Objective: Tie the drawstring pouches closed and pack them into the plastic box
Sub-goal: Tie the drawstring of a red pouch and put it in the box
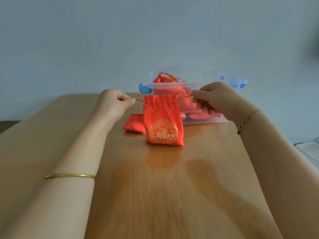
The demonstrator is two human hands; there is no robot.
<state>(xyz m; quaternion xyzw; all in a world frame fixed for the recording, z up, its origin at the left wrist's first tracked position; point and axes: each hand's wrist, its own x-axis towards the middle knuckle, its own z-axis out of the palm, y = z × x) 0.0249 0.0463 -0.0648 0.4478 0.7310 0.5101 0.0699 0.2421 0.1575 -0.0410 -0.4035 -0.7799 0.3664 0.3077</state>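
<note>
A red drawstring pouch [163, 121] with a gold emblem stands upright on the wooden table [155, 187], its mouth partly gathered. My left hand [114, 102] pinches the left end of its red drawstring [140, 100]. My right hand [214, 99] pinches the right end of the cord, pulled out taut. Behind it sits a clear plastic box [174, 85] with blue latches, holding several red pouches, one tied pouch [164, 79] on top. A second, smaller-looking red pouch [134, 124] lies on the table behind and left of the upright one.
The box lid [238, 81] rests behind the box at the right. A pale wall rises beyond the table's far edge. Something white [309, 149] lies off the table's right side.
</note>
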